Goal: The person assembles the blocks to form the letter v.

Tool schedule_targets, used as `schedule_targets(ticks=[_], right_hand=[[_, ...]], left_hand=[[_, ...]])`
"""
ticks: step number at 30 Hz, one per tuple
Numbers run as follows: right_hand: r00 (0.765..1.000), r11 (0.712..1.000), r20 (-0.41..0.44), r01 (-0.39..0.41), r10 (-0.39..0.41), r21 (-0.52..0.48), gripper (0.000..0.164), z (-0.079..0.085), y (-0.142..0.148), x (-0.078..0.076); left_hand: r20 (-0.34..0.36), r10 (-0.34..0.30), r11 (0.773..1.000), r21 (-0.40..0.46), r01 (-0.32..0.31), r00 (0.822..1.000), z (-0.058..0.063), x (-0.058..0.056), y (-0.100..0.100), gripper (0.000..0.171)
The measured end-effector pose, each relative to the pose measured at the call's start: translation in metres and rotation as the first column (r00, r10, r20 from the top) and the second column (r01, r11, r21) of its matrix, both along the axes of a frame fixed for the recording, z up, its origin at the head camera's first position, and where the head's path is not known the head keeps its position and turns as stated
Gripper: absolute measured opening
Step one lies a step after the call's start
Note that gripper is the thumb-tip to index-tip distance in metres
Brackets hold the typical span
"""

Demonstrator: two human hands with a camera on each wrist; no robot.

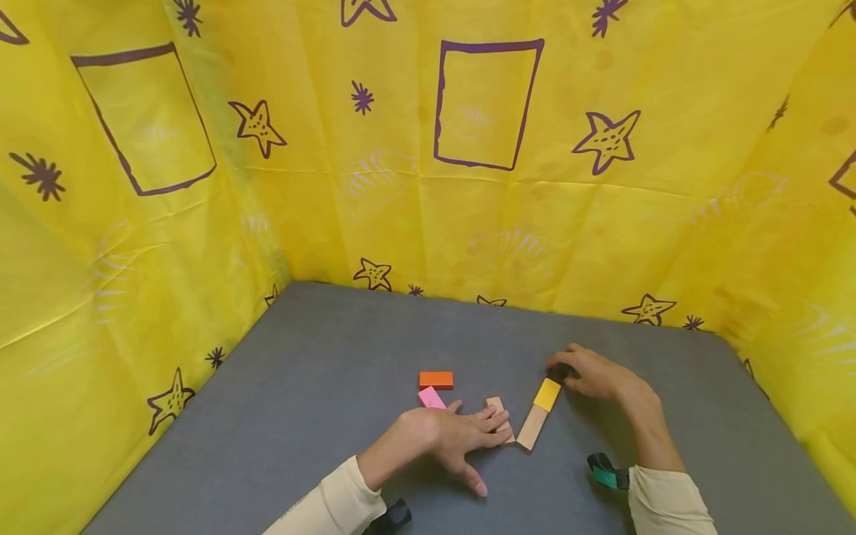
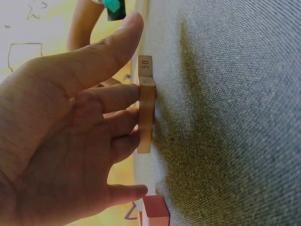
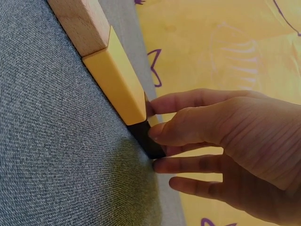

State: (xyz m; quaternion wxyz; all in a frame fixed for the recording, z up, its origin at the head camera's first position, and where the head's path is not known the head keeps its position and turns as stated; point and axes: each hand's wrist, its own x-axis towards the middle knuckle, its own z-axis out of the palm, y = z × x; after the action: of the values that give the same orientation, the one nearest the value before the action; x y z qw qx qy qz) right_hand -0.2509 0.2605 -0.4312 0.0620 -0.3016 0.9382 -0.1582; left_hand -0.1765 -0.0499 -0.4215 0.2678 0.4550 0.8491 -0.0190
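Beyond the yellow block, the black block is partly hidden by the right hand pinching it. Left of the yellow block, the left hand covers part of a slanted wooden block; farther left, it hides one end of the pink block. Touching the yellow block's near end, a second wooden block is cut off by the right wrist view's top edge.

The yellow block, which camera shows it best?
The right wrist view, because the yellow block looks biggest and clearest there. The head view shows it small, from above, beside the right hand. The left wrist view doesn't show it.
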Motion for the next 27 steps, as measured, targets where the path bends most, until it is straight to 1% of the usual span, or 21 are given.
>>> schedule_targets(ticks=[9, 21, 27], right_hand=[[1.000, 1.000, 0.021, -0.003, 0.003, -0.006, 0.034, -0.0002, 0.0003, -0.0012], [1.000, 1.000, 0.018, -0.012, 0.012, 0.000, 0.033, -0.0018, -0.0002, -0.0023], [1.000, 0.999, 0.015, -0.025, 0.025, 0.026, 0.036, -0.0020, 0.0006, -0.0022]], left_hand=[[-0.007, 0.002, 1.000, 0.000, -0.002, 1.000, 0.0019, -0.0005, -0.0004, 0.095], [-0.025, -0.004, 1.000, -0.004, 0.004, 1.000, 0.0000, 0.0002, -0.0002, 0.096], [-0.011, -0.004, 1.000, -0.001, 0.004, 1.000, 0.0004, 0.0002, -0.0005, 0.095]])
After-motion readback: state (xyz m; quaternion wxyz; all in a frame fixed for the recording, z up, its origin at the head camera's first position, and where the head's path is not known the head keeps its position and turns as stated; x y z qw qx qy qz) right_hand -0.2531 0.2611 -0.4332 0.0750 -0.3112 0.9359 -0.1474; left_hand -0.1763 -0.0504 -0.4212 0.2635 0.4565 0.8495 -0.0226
